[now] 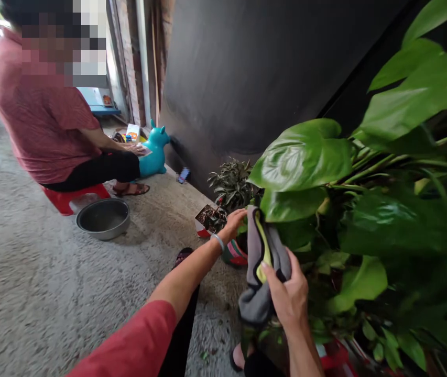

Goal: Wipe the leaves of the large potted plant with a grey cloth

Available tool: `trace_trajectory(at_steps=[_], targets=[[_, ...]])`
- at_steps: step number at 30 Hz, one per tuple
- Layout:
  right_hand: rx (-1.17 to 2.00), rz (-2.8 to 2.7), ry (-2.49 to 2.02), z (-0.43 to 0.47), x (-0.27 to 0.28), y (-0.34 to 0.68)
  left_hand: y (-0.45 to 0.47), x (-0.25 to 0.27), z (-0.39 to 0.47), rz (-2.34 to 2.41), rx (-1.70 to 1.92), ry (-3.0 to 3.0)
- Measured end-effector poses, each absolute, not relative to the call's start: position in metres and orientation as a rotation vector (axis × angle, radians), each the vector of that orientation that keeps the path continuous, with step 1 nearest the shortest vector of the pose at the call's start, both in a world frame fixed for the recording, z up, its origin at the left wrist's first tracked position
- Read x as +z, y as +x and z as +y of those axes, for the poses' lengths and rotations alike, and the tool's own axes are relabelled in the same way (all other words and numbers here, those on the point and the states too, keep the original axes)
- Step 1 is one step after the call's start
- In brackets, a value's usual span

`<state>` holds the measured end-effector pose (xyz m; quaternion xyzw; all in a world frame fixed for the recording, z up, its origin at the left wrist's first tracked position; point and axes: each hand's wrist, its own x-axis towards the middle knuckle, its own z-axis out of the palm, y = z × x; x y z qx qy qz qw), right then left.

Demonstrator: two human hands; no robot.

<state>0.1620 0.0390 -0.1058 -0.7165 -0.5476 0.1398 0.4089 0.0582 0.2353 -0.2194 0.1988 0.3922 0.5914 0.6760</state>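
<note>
The right grip clasps the cloth beside the plant. The left grip is at the cloth's upper end; partly hidden, whether it holds anything I cannot tell.

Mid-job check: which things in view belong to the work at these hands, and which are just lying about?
Seems part of the job:
- cloth, gripped by the right hand
- leafy plant, beside the left hand

Seems apart from it:
- basin, on the floor
- toy, near another person
- stool, under that person
</note>
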Motion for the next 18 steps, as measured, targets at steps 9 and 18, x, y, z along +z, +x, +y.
trace_trajectory(at_steps=[9, 18], targets=[[0.775, -1.204, -2.052, -0.014, -0.168, 0.191, 0.063, -0.257, 0.198, 0.723, 1.262, 0.306], [0.466, -1.154, -1.948, 0.051, -0.142, 0.174, 0.067, -0.28, 0.204, 0.793, 1.128, 0.415]])
